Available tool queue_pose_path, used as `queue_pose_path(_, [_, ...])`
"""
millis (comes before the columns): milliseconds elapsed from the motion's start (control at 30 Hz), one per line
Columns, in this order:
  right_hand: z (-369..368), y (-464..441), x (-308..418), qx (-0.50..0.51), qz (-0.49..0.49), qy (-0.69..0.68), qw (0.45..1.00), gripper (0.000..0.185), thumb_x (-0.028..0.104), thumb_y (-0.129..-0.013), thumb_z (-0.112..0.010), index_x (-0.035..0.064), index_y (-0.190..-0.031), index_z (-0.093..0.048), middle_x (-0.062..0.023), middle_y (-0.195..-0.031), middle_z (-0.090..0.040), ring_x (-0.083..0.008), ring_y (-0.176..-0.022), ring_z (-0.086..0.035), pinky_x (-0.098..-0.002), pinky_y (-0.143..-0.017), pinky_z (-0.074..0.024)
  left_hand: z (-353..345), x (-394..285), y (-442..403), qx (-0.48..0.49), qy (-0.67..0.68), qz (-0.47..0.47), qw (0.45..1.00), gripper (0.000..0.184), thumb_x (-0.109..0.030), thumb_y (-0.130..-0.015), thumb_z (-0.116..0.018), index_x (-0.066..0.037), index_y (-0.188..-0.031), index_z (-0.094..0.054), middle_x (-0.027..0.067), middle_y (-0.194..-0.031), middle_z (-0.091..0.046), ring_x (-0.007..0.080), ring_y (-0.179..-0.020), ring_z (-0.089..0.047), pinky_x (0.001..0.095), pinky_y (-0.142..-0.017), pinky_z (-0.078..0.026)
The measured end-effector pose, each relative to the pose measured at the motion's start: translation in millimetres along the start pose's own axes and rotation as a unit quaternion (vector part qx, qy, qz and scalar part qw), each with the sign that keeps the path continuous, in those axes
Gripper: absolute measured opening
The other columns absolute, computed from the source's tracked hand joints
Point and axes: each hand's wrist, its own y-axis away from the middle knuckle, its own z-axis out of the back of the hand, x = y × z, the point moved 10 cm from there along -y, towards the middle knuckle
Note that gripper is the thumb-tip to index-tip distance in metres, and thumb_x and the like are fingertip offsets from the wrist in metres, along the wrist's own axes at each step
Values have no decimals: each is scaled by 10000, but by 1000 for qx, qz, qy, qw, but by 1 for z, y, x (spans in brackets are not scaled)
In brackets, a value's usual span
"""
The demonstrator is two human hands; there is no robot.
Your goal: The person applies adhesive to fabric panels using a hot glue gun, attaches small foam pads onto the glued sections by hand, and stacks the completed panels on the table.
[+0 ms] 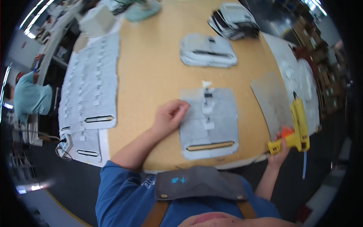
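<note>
A grey fabric panel (210, 121) lies flat in front of me, with a black-edged slot near its close end and small white and black tabs down its middle. At its left edge is my left hand (170, 117), thumb and fingers curled together; whether anything is pinched between them is hidden. On the right, my right hand (279, 154) is wrapped round the handle of a yellow hot glue gun (300, 123). The gun has an orange trigger, its nozzle points away from me, and a pale glue stick hangs from its rear.
Rows of grey panels (94, 79) with white tabs cover the table's left side. Ahead lie a stack of grey panels (208, 53) and a black-and-white pile (234, 20). A flat grey sheet (270, 100) lies right. A person in light green (33, 94) sits far left.
</note>
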Motion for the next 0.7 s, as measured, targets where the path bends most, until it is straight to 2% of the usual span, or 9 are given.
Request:
queue_pose_path(67, [-36, 1, 0, 95, -74, -76, 990, 725, 75, -865, -597, 95, -1526, -300, -139, -1475, -451, -238, -1190, -580, -363, -966, -512, 2, -28, -2, -2, -169, -93, 981, 89, -69, -888, -687, -81, -974, -710, 38, -679, -586, 139, -568, -552, 295, -524, -450])
queue_pose_path(100, [-64, 5, 3, 112, -103, -143, 978, 729, 35, -858, -581, 90, -1529, -302, -177, -1545, -359, -292, -1292, -523, -370, -1017, -500, -1, -35, 0, 0, -223, -132, 966, 128, -75, -867, -708, -103, -991, -713, 47, -679, -576, 151, -563, -550, 295, -517, -444])
queue_pose_path(133, [-86, 4, 6, 144, -86, -153, 974, 739, 83, -846, -613, 46, -1515, -302, -209, -1532, -363, -347, -1349, -462, -422, -1079, -455, -3, -35, 0, 6, -209, -127, 970, 128, -75, -867, -708, -103, -991, -713, 47, -679, -576, 151, -563, -550, 295, -517, -444])
queue_pose_path(200, [-120, 11, 14, 195, -84, -94, 973, 719, 116, -847, -623, 13, -1492, -323, -218, -1491, -404, -365, -1319, -490, -436, -1076, -450, -8, -39, -1, 13, -333, -154, 930, 200, -103, -840, -736, -135, -1036, -718, 18, -664, -549, 164, -566, -550, 303, -509, -441])
queue_pose_path(367, [-187, 35, -6, 341, -153, 25, 927, 652, 217, -868, -645, -52, -1409, -400, -223, -1317, -545, -374, -1200, -585, -454, -1039, -457, -7, -23, -6, 9, -373, -120, 920, 298, -153, -821, -766, -158, -1115, -713, -6, -649, -534, 150, -566, -551, 301, -502, -438])
queue_pose_path(467, [-214, 40, -17, 407, -157, 81, 896, 546, 188, -931, -639, -22, -1382, -413, -182, -1203, -584, -286, -1131, -599, -428, -1004, -460, -7, -16, -6, 18, -393, -93, 915, 347, -178, -820, -773, -161, -1160, -703, -8, -662, -549, 151, -578, -559, 296, -511, -444])
queue_pose_path(600, [-226, 44, -30, 410, -179, 92, 889, 555, 180, -928, -643, -7, -1391, -401, -166, -1187, -584, -266, -1119, -596, -413, -991, -464, -8, -9, -7, 20, -399, -77, 914, 395, -210, -825, -774, -160, -1206, -684, -2, -687, -572, 155, -598, -573, 298, -531, -456])
queue_pose_path(667, [-225, 41, -35, 387, -185, 140, 892, 639, 330, -917, -670, -27, -1384, -419, -185, -1141, -602, -282, -1051, -629, -423, -957, -484, -7, -9, -8, 20, -397, -73, 915, 375, -247, -837, -759, -165, -1196, -689, 0, -680, -564, 163, -597, -576, 302, -520, -453])
queue_pose_path(700, [-225, 41, -37, 386, -188, 142, 892, 639, 330, -917, -670, -27, -1384, -419, -185, -1141, -602, -282, -1051, -629, -423, -957, -484, -6, -10, -8, 19, -398, -73, 914, 359, -284, -848, -743, -171, -1186, -695, 1, -674, -555, 172, -596, -578, 305, -508, -450])
